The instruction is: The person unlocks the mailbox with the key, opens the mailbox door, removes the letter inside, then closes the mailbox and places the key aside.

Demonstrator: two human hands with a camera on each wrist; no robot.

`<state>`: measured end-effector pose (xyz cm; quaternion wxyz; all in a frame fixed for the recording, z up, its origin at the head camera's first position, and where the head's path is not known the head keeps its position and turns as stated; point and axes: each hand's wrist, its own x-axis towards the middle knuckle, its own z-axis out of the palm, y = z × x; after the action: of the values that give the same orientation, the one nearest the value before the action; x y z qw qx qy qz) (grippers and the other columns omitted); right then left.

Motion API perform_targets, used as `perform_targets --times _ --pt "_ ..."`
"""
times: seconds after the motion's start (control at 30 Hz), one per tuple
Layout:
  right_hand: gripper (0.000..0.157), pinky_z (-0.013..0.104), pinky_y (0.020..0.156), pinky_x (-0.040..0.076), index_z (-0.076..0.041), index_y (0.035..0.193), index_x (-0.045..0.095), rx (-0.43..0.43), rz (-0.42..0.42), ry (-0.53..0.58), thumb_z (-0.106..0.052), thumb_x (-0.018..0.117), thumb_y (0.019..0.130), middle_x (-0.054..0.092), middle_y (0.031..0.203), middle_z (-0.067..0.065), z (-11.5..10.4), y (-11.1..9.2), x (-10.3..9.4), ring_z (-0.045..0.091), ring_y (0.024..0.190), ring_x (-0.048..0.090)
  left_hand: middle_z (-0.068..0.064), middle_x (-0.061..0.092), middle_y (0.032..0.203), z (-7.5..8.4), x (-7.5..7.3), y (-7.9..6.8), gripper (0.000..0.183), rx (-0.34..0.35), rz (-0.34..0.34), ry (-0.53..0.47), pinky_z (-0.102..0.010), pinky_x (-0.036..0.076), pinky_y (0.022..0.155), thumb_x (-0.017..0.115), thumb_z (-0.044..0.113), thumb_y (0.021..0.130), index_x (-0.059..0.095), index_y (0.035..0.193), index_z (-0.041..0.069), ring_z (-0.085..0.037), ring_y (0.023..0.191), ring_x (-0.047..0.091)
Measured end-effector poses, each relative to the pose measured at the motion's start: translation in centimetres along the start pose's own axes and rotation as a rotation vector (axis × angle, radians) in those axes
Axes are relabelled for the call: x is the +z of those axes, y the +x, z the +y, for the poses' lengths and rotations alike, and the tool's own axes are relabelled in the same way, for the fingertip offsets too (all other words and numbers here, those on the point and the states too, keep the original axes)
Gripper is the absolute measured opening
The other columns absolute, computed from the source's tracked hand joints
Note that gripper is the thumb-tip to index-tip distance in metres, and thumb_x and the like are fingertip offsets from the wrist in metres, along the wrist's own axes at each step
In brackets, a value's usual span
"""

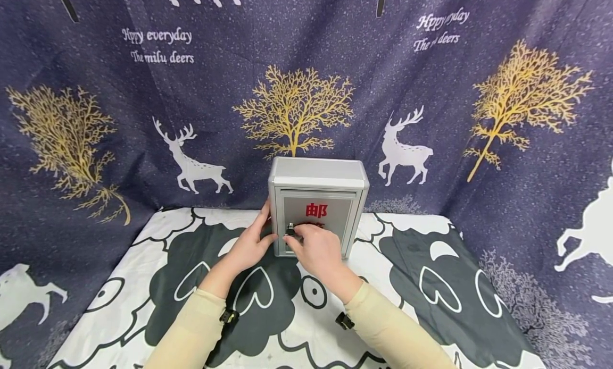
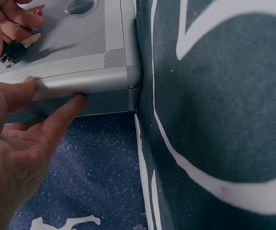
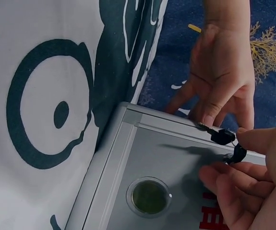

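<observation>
A grey metal mailbox (image 1: 317,173) with red characters (image 1: 316,210) on its front door stands upright against the backdrop. My left hand (image 1: 249,246) grips its left edge, thumb on the front frame and fingers along the side. At the left part of the door, my right hand (image 1: 320,249) pinches a black-headed key (image 3: 239,154) at the lock, which the fingers mostly hide. A second black-headed key (image 3: 222,137) dangles from the same ring, close by the left thumb. Low on the door is a round clear window (image 3: 150,196).
The mailbox stands on a table covered by a black-and-white cartoon cloth (image 1: 354,284). Behind it hangs a dark blue curtain (image 1: 268,28) printed with white deer and golden trees. Both sleeves (image 1: 191,326) carry small black wrist straps (image 1: 345,320).
</observation>
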<state>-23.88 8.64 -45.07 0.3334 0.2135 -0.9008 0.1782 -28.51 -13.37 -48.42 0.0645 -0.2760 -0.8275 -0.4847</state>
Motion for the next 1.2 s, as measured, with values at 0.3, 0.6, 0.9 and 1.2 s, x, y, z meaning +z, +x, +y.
perform_targets --times 0.3,0.6,0.9,1.2 --pt "0.023 0.037 0.053 0.058 -0.013 0.102 0.088 0.031 -0.012 0.036 -0.036 0.09 0.096 0.082 0.086 -0.001 -0.25 0.23 -0.13 0.016 0.067 0.074 -0.017 0.025 0.182 0.09 -0.05 0.1 0.106 0.0 0.002 -0.009 -0.056 0.039 0.128 0.068 -0.006 0.107 0.001 0.182 0.031 -0.041 0.16 0.04" --pt "0.025 0.038 0.064 0.062 -0.01 0.105 0.088 0.115 -0.068 0.145 -0.034 0.088 0.098 0.084 0.091 0.0 -0.01 0.21 0.28 0.015 0.075 0.078 -0.02 0.026 0.182 0.01 -0.09 0.09 0.105 0.017 0.008 -0.013 -0.057 0.04 0.127 0.067 -0.007 0.107 0.003 0.182 0.03 -0.043 0.16 0.041" --pt "0.028 0.041 0.072 0.064 -0.008 0.107 0.087 0.234 -0.097 0.263 -0.034 0.085 0.1 0.085 0.095 0.002 -0.16 0.0 0.49 0.018 0.082 0.08 -0.026 0.034 0.176 0.16 -0.11 -0.08 0.102 -0.003 0.006 0.019 -0.065 0.043 0.122 0.067 -0.002 0.109 0.002 0.182 0.028 -0.05 0.152 0.05" --pt "0.027 0.035 0.066 0.062 -0.006 0.108 0.087 0.292 -0.078 0.357 -0.032 0.084 0.101 0.085 0.094 0.004 -0.46 -0.41 0.86 0.019 0.077 0.078 -0.025 0.034 0.177 0.17 -0.11 -0.11 0.101 -0.003 0.004 0.014 -0.065 0.043 0.122 0.067 -0.003 0.109 0.003 0.182 0.026 -0.049 0.153 0.049"
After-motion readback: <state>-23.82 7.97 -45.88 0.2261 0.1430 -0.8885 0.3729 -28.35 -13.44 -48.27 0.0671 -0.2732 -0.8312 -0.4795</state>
